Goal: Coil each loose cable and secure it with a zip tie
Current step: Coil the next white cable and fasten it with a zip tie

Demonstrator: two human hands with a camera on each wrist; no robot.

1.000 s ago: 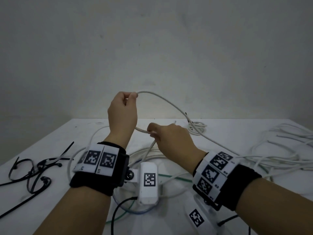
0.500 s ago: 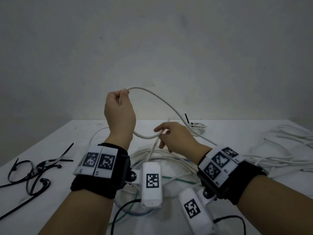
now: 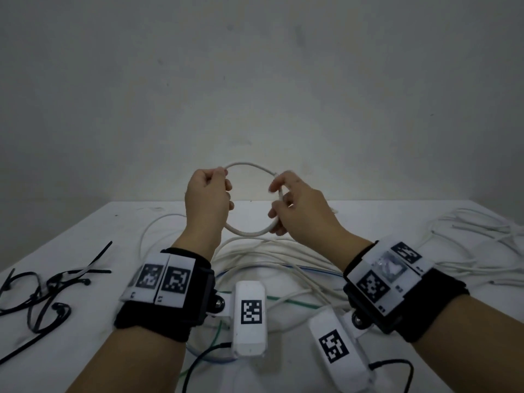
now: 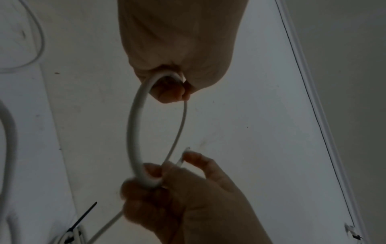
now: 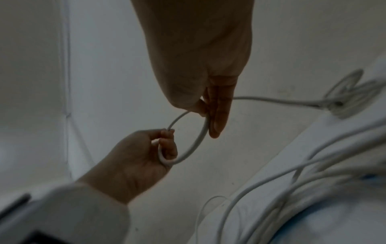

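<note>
Both hands held one white loop above the table.

Black zip ties lay far left; the left hand pinched the white cable, and the right hand curled round its other side.

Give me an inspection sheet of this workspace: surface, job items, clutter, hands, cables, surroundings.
Surface: white table, a few small dark marks.
Job's things: white cable held up as one round loop above the table; black zip ties lie loose at the left.
Clutter: nothing seen beyond the job's things.
Hands: left hand grips the loop's left side; right hand grips its right side, where the free end pokes up.
Cables: loose white cables spread at centre and right; a green strand and a blue strand among them; one tied coil at the far edge.
Surroundings: plain grey wall.
</note>
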